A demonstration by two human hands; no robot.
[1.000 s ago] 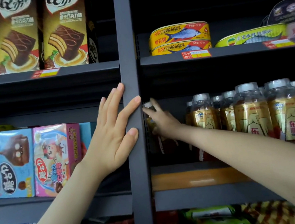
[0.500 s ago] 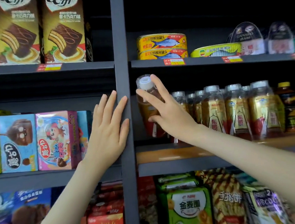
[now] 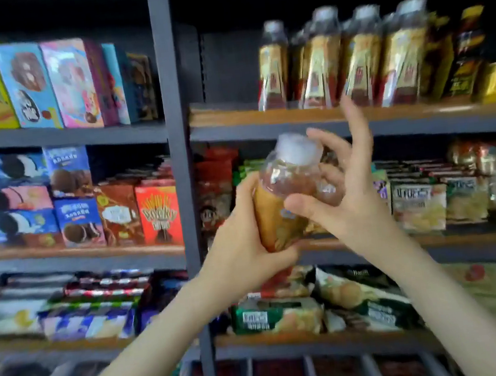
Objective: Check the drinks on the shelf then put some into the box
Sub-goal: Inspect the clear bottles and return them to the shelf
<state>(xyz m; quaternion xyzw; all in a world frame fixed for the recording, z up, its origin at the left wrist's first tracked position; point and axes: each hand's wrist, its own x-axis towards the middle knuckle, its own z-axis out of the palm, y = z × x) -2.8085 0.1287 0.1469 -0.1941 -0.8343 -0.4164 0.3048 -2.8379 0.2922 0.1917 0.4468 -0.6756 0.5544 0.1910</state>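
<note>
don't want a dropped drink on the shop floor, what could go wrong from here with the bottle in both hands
1. The right hand touches the tea bottle only with thumb and a few fingertips near its shoulder, other fingers splayed. If the left hand, wrapped round the lower label, loosens, the bottle could slip.
2. The bottle is tilted in front of the shelf post; a turn could knock it there.
3. No box is in view, so the carry would start blind.

A red Pocky box [image 3: 159, 215] stands on a shelf beside blue cookie boxes [image 3: 75, 223]. Green snack bags [image 3: 275, 313] lie lower down.
</note>
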